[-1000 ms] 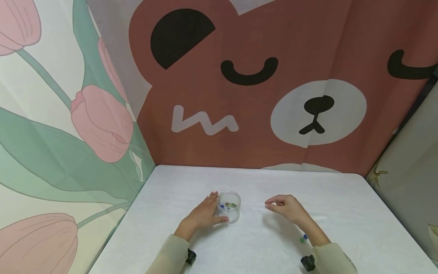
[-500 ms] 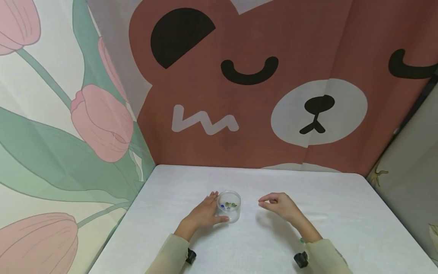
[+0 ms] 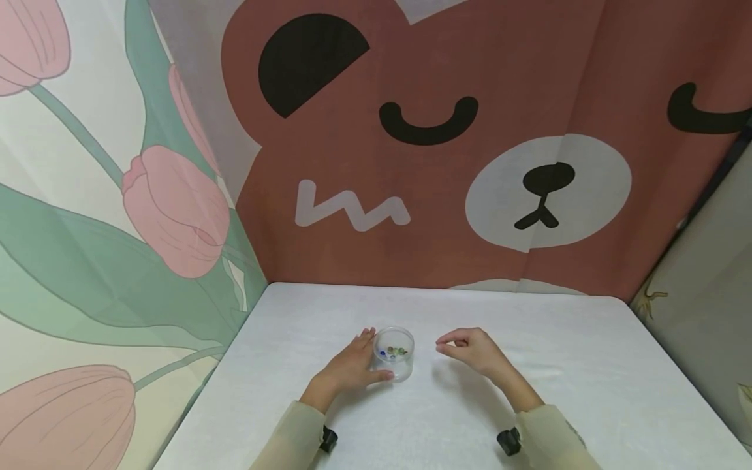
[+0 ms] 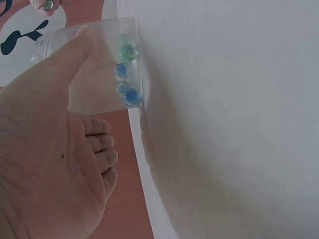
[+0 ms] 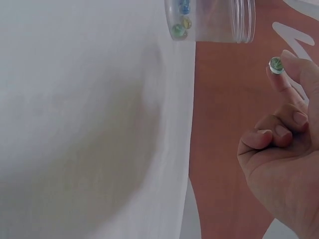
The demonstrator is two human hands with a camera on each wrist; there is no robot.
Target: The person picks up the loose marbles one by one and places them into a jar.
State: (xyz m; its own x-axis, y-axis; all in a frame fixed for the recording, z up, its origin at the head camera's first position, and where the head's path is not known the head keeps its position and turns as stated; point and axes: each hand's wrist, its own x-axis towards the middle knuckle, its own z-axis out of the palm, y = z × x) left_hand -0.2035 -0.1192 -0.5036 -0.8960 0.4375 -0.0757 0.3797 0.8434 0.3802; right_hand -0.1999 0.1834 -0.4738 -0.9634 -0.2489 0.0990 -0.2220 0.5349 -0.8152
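A clear plastic jar (image 3: 402, 371) stands upright on the white table, with several blue, green and yellowish marbles (image 4: 127, 52) on its bottom. My left hand (image 3: 348, 367) holds the jar from its left side, thumb across the near side and fingers along the far left. To the right of the jar, above the table, my right hand (image 3: 477, 352) pinches a green glass marble (image 5: 276, 65) between thumb and index finger. Its other fingers are curled in towards the palm. That marble is slightly higher than the jar's base and apart from the jar.
The white table (image 3: 587, 378) reaches back to a hanging cloth (image 3: 341, 258) with a brown bear print. A cloth with tulips (image 3: 176, 215) hangs along the left side. Small black wrist cameras (image 3: 508, 442) sit at both sleeves.
My right hand has moved left towards the jar with the marble. Its forearm now hides the blue and green marbles seen on the table earlier. The left hand and jar have stayed put.
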